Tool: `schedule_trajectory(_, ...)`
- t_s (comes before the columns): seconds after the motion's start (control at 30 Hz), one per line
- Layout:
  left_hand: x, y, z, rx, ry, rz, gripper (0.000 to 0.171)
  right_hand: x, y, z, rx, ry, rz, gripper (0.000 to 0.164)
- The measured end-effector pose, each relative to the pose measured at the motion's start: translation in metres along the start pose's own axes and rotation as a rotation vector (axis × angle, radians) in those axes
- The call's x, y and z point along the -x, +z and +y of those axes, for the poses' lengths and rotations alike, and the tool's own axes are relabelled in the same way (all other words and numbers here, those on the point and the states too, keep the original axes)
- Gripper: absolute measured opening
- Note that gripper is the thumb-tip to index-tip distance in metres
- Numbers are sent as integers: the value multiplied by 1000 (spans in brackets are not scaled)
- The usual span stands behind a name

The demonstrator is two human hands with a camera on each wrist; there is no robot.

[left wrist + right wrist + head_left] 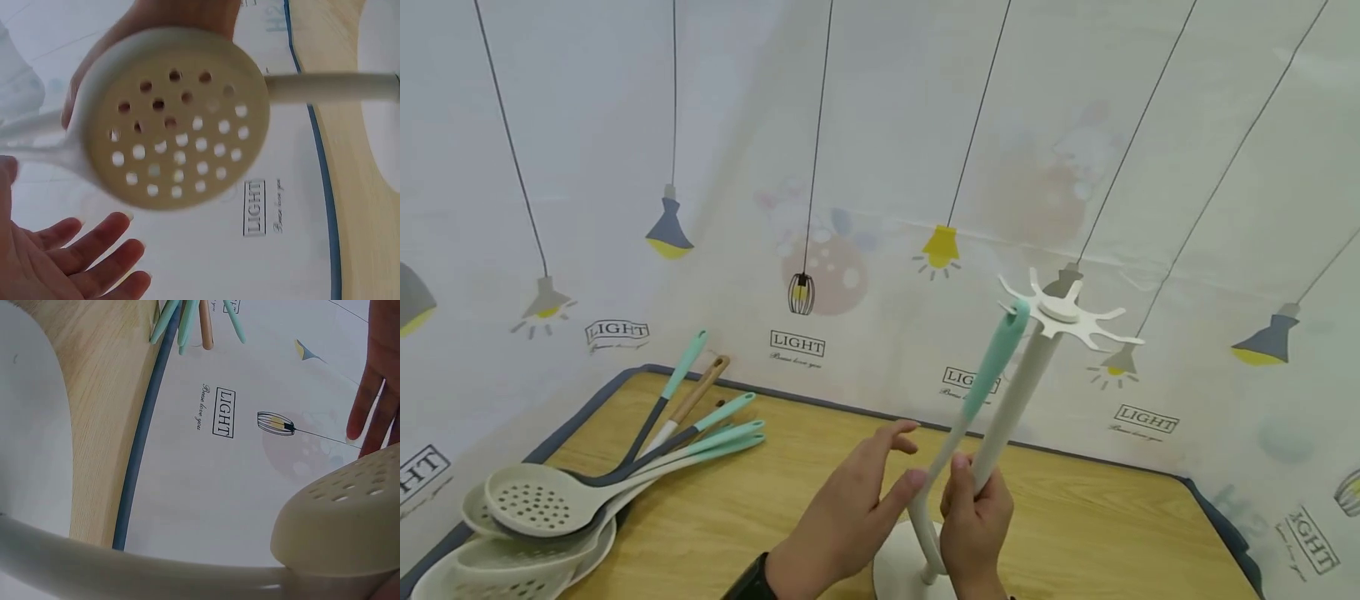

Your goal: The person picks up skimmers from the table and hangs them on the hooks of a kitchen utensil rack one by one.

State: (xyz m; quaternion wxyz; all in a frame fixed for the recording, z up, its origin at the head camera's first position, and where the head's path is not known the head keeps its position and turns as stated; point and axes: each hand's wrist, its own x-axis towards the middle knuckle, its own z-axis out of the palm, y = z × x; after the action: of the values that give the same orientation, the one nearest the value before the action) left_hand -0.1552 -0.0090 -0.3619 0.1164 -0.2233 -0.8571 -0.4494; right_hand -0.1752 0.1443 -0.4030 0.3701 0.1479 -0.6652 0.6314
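A white utensil stand has a pole (1011, 408), a round base (895, 550) and a hook crown (1060, 312) on top. My right hand (977, 521) grips its pole below the middle. A white slotted skimmer (175, 140) with a mint handle (996, 362) stands alongside the pole, handle end up at one of the hooks. Its perforated bowl hangs low, above the base. Beside the skimmer's neck is my left hand (861, 500), fingers spread and relaxed, thumb at the neck. In the left wrist view its fingers (103, 256) hold nothing.
Several utensils lie piled at the table's left, among them a perforated skimmer (538, 500) and a wooden-handled one (700, 390). The wood-look table (1097, 500) has a dark blue edge. Behind it hangs a white sheet (880, 125) printed with lamps.
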Motion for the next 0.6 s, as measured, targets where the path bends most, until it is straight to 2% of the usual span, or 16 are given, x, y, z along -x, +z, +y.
schedule_trajectory(0.13, 3, -14, -16, -56, -58, -52, 53, 0, 0, 2, -39, -7, -5, 18)
schedule_trajectory(0.23, 7, -25, -31, -111, -92, -80, 45, 0, 0, 2, -30, -17, -4, 18)
schedule_trajectory(0.43, 15, -44, -56, -237, -113, -22, 17, -1, 1, 1, -29, -37, 0, 18)
schedule_trajectory(0.6, 19, -58, -75, -357, -87, 7, 9, 0, 0, 0, -16, -14, 11, 20)
